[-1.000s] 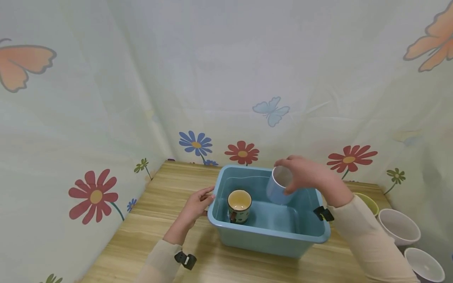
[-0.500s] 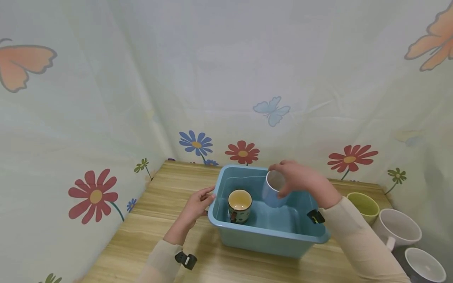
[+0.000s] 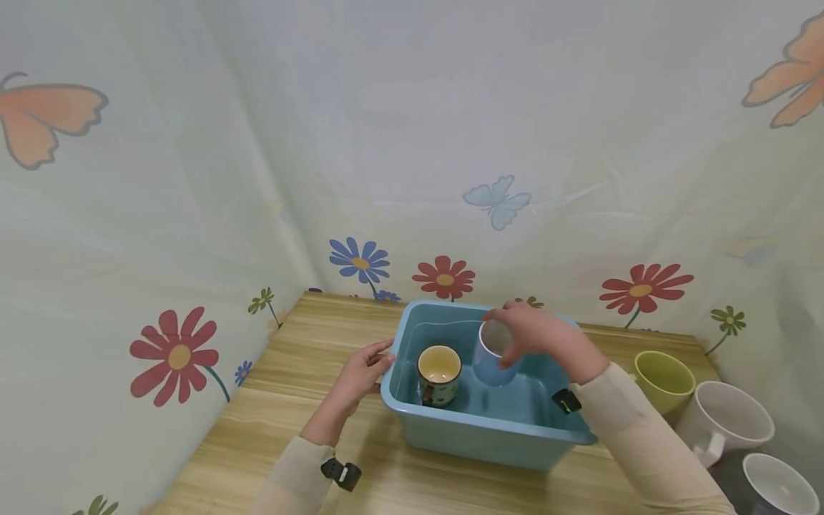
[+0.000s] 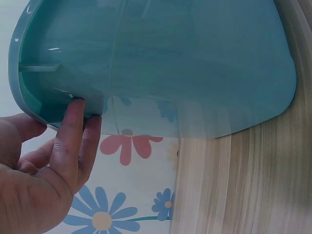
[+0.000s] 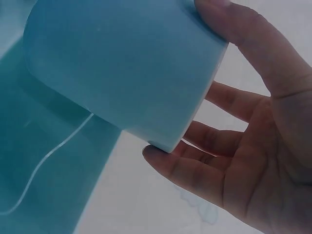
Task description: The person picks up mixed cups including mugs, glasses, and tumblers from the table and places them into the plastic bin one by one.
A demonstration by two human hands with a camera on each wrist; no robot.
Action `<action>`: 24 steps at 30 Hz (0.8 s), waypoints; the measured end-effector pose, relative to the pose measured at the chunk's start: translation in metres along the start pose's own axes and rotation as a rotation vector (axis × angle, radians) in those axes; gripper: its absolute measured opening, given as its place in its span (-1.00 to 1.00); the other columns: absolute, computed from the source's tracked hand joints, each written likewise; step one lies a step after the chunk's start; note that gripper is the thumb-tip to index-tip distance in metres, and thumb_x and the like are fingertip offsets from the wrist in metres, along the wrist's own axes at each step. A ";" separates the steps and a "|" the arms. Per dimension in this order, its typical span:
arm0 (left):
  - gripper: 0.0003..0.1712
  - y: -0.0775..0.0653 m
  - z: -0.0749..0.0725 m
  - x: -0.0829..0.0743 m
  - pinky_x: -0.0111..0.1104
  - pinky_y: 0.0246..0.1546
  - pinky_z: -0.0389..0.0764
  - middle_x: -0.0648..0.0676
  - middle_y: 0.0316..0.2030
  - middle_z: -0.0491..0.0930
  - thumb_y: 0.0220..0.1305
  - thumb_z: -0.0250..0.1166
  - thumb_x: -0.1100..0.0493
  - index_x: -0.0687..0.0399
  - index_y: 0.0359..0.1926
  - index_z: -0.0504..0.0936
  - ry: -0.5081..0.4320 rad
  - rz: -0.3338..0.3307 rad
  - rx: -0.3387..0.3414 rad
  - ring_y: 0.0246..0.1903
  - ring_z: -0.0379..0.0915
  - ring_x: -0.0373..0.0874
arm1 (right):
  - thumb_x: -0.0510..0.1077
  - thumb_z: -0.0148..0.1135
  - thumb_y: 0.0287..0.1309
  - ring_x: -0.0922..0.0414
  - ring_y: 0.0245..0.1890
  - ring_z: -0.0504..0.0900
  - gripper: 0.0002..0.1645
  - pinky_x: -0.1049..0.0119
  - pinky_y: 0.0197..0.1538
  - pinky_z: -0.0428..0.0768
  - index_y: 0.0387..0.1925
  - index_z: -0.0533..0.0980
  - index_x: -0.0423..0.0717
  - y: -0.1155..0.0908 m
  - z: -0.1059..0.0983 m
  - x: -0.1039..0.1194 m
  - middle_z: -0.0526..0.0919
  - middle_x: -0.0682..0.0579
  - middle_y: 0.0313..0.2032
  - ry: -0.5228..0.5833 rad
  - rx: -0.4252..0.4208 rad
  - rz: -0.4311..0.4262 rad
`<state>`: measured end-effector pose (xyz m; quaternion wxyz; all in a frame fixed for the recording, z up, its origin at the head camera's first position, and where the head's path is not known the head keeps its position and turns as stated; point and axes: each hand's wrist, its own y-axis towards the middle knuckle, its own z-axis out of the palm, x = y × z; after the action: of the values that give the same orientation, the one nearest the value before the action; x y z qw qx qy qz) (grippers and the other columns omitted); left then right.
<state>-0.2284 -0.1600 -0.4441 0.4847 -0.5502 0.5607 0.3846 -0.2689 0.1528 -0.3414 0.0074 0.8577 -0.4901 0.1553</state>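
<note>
Spanning its mouth, my right grip (image 3: 533, 335) is pinching the blue cup (image 3: 492, 371), my left grip (image 3: 357, 373) the bin (image 3: 476, 420); a slip could be knocking the mug (image 3: 440, 375).

Head cam: soft lt, faint shadow by tub (image 3: 476, 442); wrist cams dimmer.

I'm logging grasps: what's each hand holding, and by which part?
Right hand: blue cup, by its rim. Left hand: blue tub, by its left rim.
</note>
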 end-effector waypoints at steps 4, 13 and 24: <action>-0.49 0.000 0.000 -0.001 0.00 -0.13 0.79 0.41 0.18 0.61 0.55 0.13 0.20 0.21 0.44 0.41 0.004 -0.002 0.001 0.01 0.67 0.10 | -0.05 0.69 -0.15 -0.08 -0.01 0.54 -0.06 0.03 -0.12 0.76 0.31 0.50 -0.11 0.002 0.005 -0.002 0.60 -0.22 0.08 0.017 0.009 0.015; -0.49 0.000 0.000 -0.001 -0.02 -0.15 0.80 0.40 0.17 0.61 0.55 0.13 0.21 0.21 0.44 0.42 0.008 -0.003 -0.004 0.00 0.68 0.08 | -0.05 0.69 -0.15 -0.10 0.03 0.54 -0.06 -0.03 -0.06 0.75 0.32 0.49 -0.08 0.009 0.014 -0.006 0.60 -0.22 0.12 0.009 0.033 0.028; -0.49 0.001 -0.001 0.000 -0.05 -0.15 0.81 0.43 0.16 0.60 0.55 0.12 0.22 0.25 0.44 0.41 -0.005 0.002 0.006 0.00 0.67 0.08 | -0.06 0.70 -0.18 -0.09 0.01 0.53 -0.08 -0.01 -0.10 0.76 0.28 0.50 -0.09 0.015 0.023 -0.005 0.61 -0.21 0.08 0.027 0.054 0.032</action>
<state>-0.2291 -0.1606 -0.4438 0.4873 -0.5473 0.5611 0.3848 -0.2774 0.1455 -0.3668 -0.0117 0.8475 -0.4993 0.1800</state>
